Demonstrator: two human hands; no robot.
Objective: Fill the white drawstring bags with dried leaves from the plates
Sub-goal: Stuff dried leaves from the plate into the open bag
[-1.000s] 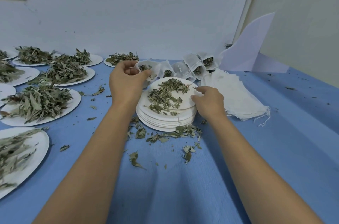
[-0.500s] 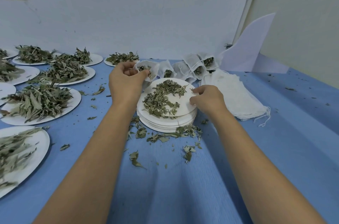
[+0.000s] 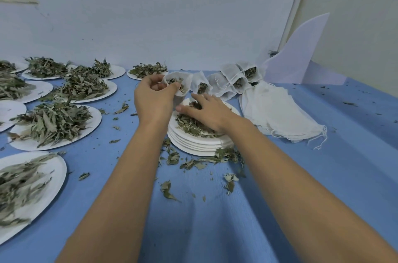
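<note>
My left hand (image 3: 154, 99) grips the mouth of a white drawstring bag (image 3: 182, 81), held open above the far edge of a stack of white plates (image 3: 198, 143). Dried leaves (image 3: 189, 125) lie on the top plate. My right hand (image 3: 206, 112) lies over those leaves with fingers spread and lightly bent, reaching toward the bag. Several filled bags (image 3: 232, 81) lean together just behind the stack. A pile of flat white bags (image 3: 277, 112) lies to the right.
Several white plates heaped with dried leaves (image 3: 53, 122) cover the blue cloth (image 3: 215, 230) on the left. Loose leaf bits (image 3: 193, 163) are scattered in front of the stack. A white board (image 3: 297, 58) leans in the back right corner against the wall.
My right hand has moved from the plate's right rim onto the leaves in the middle, toward the bag. My left hand still holds the bag open.
</note>
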